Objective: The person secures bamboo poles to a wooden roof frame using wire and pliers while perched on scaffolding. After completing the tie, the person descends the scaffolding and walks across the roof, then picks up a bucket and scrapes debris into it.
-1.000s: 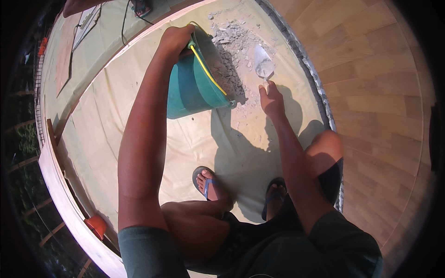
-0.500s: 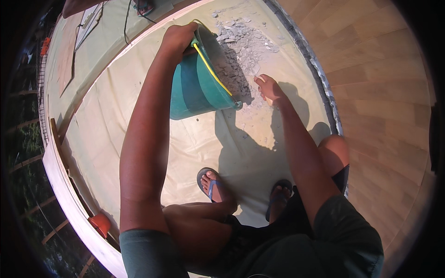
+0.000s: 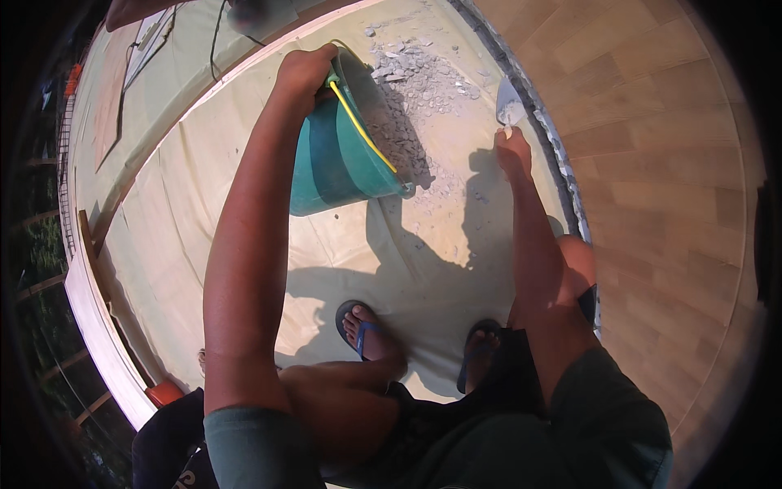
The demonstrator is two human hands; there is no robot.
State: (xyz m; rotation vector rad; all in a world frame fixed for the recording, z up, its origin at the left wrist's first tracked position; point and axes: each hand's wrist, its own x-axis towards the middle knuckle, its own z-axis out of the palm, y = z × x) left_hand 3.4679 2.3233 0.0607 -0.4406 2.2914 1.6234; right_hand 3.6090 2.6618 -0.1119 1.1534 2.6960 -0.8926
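My left hand is closed on the upper rim of a teal bucket, by the end of its yellow handle. The bucket lies tilted, its mouth turned right toward a heap of grey rubble. My right hand grips a trowel by its handle. The trowel's pointed metal blade has some pale grit on it and lies over the sheet, right of the heap, near the raised floor's broken edge. Fine debris is strewn between bucket and trowel.
A cream sheet covers the ground under my sandalled feet. Wood-look tiled flooring lies right, along a rough edge. At lower left are a red object and a dark printed cloth shape. Boards lie upper left.
My right hand has swung right and away from the heap, and the trowel blade now shows. The left hand still holds the tilted bucket. A dark cloth shape has appeared at lower left.
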